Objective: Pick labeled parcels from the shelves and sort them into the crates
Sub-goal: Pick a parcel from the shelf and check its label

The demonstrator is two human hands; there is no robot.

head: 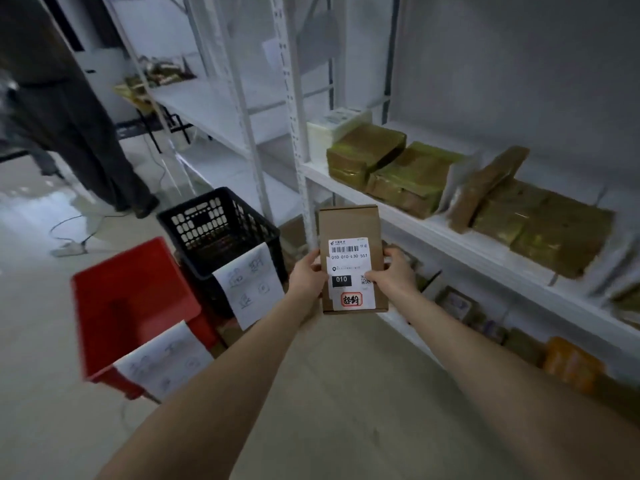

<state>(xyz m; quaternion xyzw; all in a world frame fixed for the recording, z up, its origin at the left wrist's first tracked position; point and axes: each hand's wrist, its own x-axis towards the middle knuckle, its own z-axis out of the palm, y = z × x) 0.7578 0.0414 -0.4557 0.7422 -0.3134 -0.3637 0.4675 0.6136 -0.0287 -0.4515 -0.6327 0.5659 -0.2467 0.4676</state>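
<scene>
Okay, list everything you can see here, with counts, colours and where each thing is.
parcel: one, brown cardboard with white label, held up at centre
red crate: one, red, floor at left
black crate: one, black, behind red crate, beside shelving
paper sheets: two, white, hanging on crate fronts
taped parcels: several, olive-yellow, shelf at right
white box: one, white, same shelf, left end
orange parcel: one, orange, lower shelf, far right
shelving: white, right side and back
left grip: one, holding parcel's left edge
right grip: one, holding parcel's right edge
</scene>
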